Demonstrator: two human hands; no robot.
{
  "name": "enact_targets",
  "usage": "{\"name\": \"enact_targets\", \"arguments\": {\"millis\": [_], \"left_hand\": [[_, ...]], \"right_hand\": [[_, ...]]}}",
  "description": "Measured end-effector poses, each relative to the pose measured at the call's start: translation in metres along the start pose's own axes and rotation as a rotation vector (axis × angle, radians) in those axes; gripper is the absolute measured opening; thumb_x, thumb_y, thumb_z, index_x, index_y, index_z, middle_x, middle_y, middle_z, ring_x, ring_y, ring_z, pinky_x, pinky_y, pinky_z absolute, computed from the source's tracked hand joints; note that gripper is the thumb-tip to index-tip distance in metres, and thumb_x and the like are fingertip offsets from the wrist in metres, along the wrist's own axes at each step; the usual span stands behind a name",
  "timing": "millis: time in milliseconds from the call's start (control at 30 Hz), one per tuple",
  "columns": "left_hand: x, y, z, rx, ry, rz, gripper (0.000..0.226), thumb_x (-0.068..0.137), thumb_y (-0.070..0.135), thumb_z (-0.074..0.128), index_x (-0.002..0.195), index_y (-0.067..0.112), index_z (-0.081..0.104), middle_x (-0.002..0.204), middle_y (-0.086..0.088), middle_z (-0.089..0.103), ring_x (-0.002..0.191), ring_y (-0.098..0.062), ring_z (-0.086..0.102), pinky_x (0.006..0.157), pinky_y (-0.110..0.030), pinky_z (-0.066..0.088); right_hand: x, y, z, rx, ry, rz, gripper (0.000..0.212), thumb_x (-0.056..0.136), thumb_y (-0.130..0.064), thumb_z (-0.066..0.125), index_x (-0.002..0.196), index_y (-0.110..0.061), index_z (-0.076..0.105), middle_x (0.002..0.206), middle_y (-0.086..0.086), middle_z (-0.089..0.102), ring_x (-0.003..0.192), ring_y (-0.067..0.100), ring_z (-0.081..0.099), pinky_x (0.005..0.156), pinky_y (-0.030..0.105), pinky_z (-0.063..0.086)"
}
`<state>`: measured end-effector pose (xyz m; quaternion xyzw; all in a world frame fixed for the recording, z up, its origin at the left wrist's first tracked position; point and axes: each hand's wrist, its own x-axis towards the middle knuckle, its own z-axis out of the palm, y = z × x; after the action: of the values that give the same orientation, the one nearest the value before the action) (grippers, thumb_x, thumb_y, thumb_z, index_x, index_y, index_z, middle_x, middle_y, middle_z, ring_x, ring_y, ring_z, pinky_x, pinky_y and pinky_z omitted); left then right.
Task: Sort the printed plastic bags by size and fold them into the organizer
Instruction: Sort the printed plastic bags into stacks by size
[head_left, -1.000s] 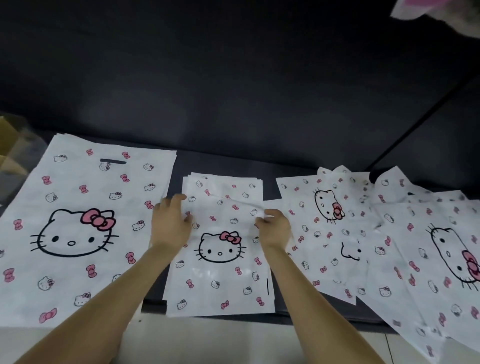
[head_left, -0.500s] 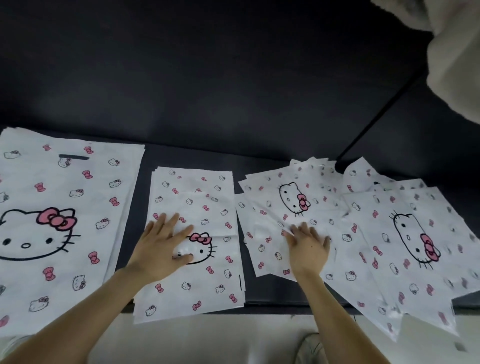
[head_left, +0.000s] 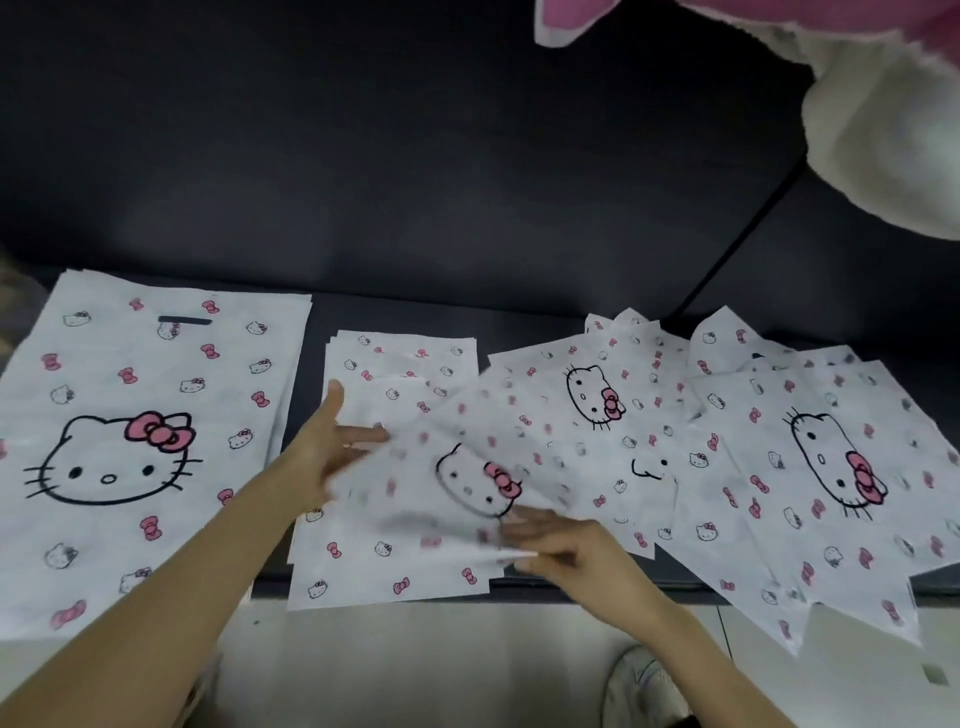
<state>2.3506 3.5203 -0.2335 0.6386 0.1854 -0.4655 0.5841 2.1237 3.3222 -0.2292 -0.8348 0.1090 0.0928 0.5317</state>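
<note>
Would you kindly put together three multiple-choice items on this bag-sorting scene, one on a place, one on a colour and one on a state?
1. Where does the stack of large white printed plastic bags lie relative to the stack of small white printed plastic bags?
A. to its right
B. to its left
C. on top of it

2. What colour is the bow on the big cat face printed on the large bags?
A. blue
B. green
C. pink

3. What is the right hand doing?
A. pinching the edge of a blurred white printed bag
B. lying flat and empty
C. holding a shoe

Answers: 1 B, the large stack sits at the far left. 2 C, the bow is plainly pink. 3 A, its fingers close on that bag's lower edge.
</note>
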Motion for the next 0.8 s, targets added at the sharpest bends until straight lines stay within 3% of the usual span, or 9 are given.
{"name": "enact_targets", "arguments": {"millis": [67, 133, 233, 367, 500, 567, 700, 767, 800], "left_hand": [[-0.004, -0.003, -0.005, 0.089, -0.039, -0.082, 0.071, 0.086, 0.067, 0.045, 0.103, 0.002, 0.066, 0.092, -0.017, 0.067, 0.077, -0.028, 0.063, 0.066, -0.034, 0.048], [-0.009, -0.015, -0.003, 0.313, -0.058, -0.052, 0.044, 0.085, 0.037, 0.068, 0.109, 0.001, 0.064, 0.095, -0.016, 0.070, 0.077, -0.025, 0.065, 0.067, -0.031, 0.051], [-0.006, -0.038, 0.003, 0.530, 0.098, 0.129, 0.034, 0.080, 0.000, 0.070, 0.111, 0.009, 0.062, 0.086, -0.009, 0.065, 0.068, -0.019, 0.060, 0.058, -0.025, 0.048], [-0.006, -0.047, -0.001, 0.370, 0.383, 0.411, 0.034, 0.083, -0.004, 0.062, 0.114, 0.011, 0.060, 0.078, -0.005, 0.058, 0.069, -0.019, 0.056, 0.054, -0.021, 0.040], [-0.001, -0.045, -0.016, 0.480, 0.502, 0.546, 0.037, 0.087, -0.003, 0.055, 0.120, 0.012, 0.059, 0.077, -0.003, 0.057, 0.073, -0.019, 0.056, 0.055, -0.019, 0.038], [0.004, -0.041, -0.021, 0.521, 0.525, 0.565, 0.038, 0.085, -0.007, 0.050, 0.116, 0.010, 0.061, 0.072, 0.000, 0.057, 0.065, -0.014, 0.052, 0.053, -0.017, 0.037], [0.011, -0.037, -0.026, 0.664, 0.535, 0.548, 0.036, 0.084, -0.006, 0.049, 0.118, 0.004, 0.058, 0.079, -0.006, 0.062, 0.076, -0.027, 0.058, 0.061, -0.026, 0.043], [0.009, -0.040, -0.027, 0.968, 0.640, 0.560, 0.038, 0.085, 0.006, 0.059, 0.122, 0.001, 0.053, 0.094, -0.020, 0.058, 0.083, -0.037, 0.057, 0.068, -0.034, 0.042], [0.010, -0.044, -0.028, 1.188, 0.719, 0.643, 0.042, 0.081, 0.015, 0.067, 0.119, 0.000, 0.054, 0.097, -0.025, 0.054, 0.083, -0.040, 0.055, 0.069, -0.039, 0.041]], "right_hand": [[-0.002, 0.010, 0.004, -0.099, -0.109, 0.014, 0.031, 0.085, -0.013, 0.069, 0.103, -0.039, 0.071, 0.115, -0.032, 0.058, 0.124, -0.019, 0.036, 0.104, 0.006, 0.026], [-0.001, 0.013, 0.005, -0.086, -0.138, 0.044, 0.029, 0.084, -0.006, 0.069, 0.104, -0.026, 0.074, 0.120, -0.024, 0.058, 0.123, -0.022, 0.035, 0.104, 0.008, 0.028], [0.003, 0.006, 0.003, 0.298, 0.011, 0.148, 0.039, 0.081, 0.015, 0.058, 0.106, -0.012, 0.070, 0.123, -0.009, 0.061, 0.114, -0.013, 0.052, 0.093, 0.008, 0.040], [0.026, 0.003, 0.006, 0.579, 0.242, 0.226, 0.036, 0.079, 0.008, 0.057, 0.100, -0.015, 0.075, 0.112, 0.000, 0.070, 0.111, 0.011, 0.061, 0.095, 0.023, 0.046], [0.062, -0.013, 0.019, 0.613, 0.309, 0.232, 0.036, 0.086, 0.013, 0.049, 0.101, -0.010, 0.072, 0.108, 0.002, 0.071, 0.106, 0.012, 0.063, 0.089, 0.019, 0.049], [0.077, -0.020, 0.022, 0.588, 0.312, 0.238, 0.036, 0.086, 0.012, 0.049, 0.105, -0.010, 0.071, 0.112, 0.002, 0.068, 0.107, 0.012, 0.060, 0.094, 0.021, 0.046], [0.093, -0.022, 0.022, 0.483, 0.327, 0.265, 0.035, 0.087, 0.009, 0.049, 0.108, -0.013, 0.067, 0.105, -0.007, 0.065, 0.102, 0.008, 0.058, 0.080, 0.006, 0.044], [0.089, -0.010, 0.018, 0.131, 0.471, 0.249, 0.030, 0.089, 0.001, 0.053, 0.113, -0.012, 0.065, 0.108, -0.009, 0.064, 0.105, 0.010, 0.058, 0.086, 0.005, 0.040], [0.086, 0.003, 0.014, -0.164, 0.592, 0.249, 0.029, 0.089, -0.006, 0.055, 0.117, -0.010, 0.064, 0.112, -0.003, 0.065, 0.108, 0.016, 0.059, 0.093, 0.015, 0.042]]}}
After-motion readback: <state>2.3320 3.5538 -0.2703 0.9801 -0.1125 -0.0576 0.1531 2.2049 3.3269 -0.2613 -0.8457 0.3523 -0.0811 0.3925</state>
